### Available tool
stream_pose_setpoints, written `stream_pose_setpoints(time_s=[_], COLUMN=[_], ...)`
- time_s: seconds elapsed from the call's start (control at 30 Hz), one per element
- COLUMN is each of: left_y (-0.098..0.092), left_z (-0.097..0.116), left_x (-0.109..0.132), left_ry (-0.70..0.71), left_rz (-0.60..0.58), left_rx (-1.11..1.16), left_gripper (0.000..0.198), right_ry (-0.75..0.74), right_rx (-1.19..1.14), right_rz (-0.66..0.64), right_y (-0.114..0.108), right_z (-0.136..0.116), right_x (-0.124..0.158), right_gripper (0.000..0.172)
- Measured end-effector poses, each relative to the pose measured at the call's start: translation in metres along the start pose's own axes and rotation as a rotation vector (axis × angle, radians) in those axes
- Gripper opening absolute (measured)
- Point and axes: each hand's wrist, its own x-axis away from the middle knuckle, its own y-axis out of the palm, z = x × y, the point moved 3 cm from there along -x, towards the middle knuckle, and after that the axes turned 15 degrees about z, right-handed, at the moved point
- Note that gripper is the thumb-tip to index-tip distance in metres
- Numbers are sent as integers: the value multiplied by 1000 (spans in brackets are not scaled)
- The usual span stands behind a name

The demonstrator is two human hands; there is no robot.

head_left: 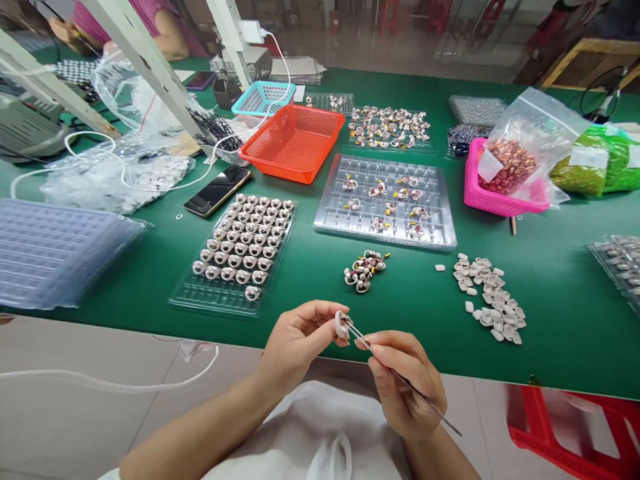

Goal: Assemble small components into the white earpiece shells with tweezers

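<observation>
Between thumb and fingers, my left hand (299, 343) pinches a small whitish earbud housing (341, 325) over the table's near edge. My right hand (407, 380) is closed around metal tweezers (425, 398), whose tips reach into the housing's opening. Just beyond my hands lies a small heap of earbud parts with wires and yellow tips (367, 270). To the right are scattered many small whitish caps (493, 303). On the left, a clear tray (187, 293) carries rows of similar housings. Farther back, a plastic tray (327, 223) holds several wired parts.
An orange basket (293, 150), a turquoise basket (264, 97) and a phone (217, 191) stand at the back left. Stacked clear trays (55, 253) lie at far left. A pink basket (470, 180) holds a bag of copper-coloured parts. A red stool (560, 433) is below right.
</observation>
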Motion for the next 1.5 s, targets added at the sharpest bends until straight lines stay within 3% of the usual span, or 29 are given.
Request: stream_pose_setpoints(time_s=[0.67, 1.03, 1.27, 1.5], left_y=[-4, -4, -2, 3], left_z=[-7, -10, -8, -1], left_x=[-2, -2, 1, 6], left_ry=[1, -24, 22, 90], left_rz=[-31, -57, -17, 44], left_rx=[37, 62, -1, -53], left_gripper=[14, 17, 14, 14], right_ry=[-88, -159, -290, -316], right_rx=[26, 58, 189, 233], right_rz=[-26, 29, 41, 37], right_y=[-3, 2, 7, 8], right_z=[9, 10, -2, -6], right_x=[13, 17, 10, 6], right_gripper=[49, 47, 45, 47])
